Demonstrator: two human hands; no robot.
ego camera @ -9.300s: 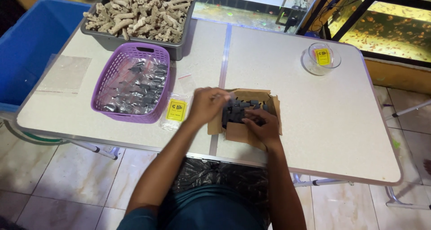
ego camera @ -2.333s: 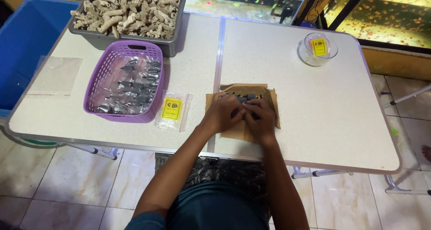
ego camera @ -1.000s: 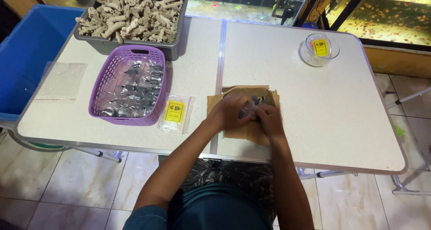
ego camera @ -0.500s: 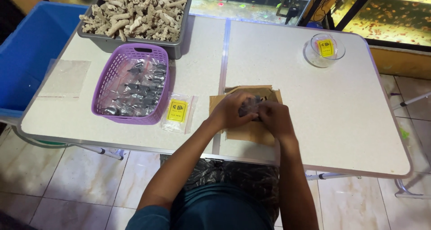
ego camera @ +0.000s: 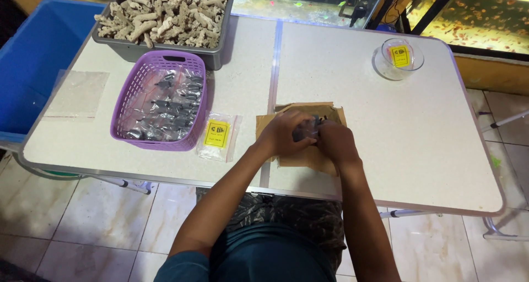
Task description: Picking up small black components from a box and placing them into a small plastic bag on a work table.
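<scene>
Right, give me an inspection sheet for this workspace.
Surface: white folding table, seam down the middle.
Job's things: small dark part over an open cardboard box.
Clutter: purple basket of bagged dark parts; grey tray of pale coral pieces; yellow-labelled bag; clear bag; glass bowl.
Hands: left hand and right hand both on the dark part.
Cables: nothing seen.
Surroundings: blue bin, fish tanks, tiled floor.
</scene>
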